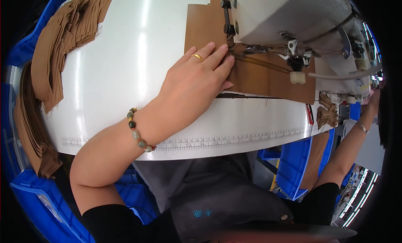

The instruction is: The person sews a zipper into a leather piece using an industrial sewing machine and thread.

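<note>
My left hand [197, 73] lies flat with fingers stretched out on a brown fabric piece [203, 23], its fingertips close beside the presser foot area of a sewing machine [289, 19]. The fabric passes beneath the machine head and shows again to the right of it. A ring and a beaded bracelet [136, 134] are on my left hand and wrist. At the far right rim, my right hand [373, 101] reaches up beside the machine's right end. Its fingers are too small and distorted to make out, and whatever it touches is hidden.
Stacks of brown fabric strips [69, 29] hang over the white table's [113, 92] left side. Blue bins [46, 205] stand below and around it. A printed ruler scale [197, 143] runs along the front edge. Brown scraps [327, 113] and a small red-and-black tool [310, 114] lie at right.
</note>
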The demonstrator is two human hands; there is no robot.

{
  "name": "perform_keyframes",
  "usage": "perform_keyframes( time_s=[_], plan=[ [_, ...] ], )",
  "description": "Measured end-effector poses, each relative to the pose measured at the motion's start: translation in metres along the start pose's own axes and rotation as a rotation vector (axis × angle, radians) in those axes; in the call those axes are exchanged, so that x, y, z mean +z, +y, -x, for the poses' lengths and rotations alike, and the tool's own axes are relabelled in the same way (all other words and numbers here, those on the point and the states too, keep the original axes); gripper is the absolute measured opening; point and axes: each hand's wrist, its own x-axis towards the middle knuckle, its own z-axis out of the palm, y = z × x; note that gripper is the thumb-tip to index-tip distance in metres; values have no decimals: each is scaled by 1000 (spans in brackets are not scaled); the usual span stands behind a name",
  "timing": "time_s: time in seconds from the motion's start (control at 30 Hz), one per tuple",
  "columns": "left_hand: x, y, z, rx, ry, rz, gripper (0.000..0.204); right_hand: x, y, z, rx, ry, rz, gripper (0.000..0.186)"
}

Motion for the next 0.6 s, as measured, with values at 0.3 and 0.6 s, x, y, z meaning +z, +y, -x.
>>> perform_keyframes(
  time_s=[0.3, 0.6],
  plan=[
    [7, -2, 3, 4, 35, 32, 45, 13, 214, 31, 526, -130, -665, 38],
    [12, -3, 5, 23, 52, 9, 47, 19, 188, 73, 713, 128, -851, 49]
  ],
)
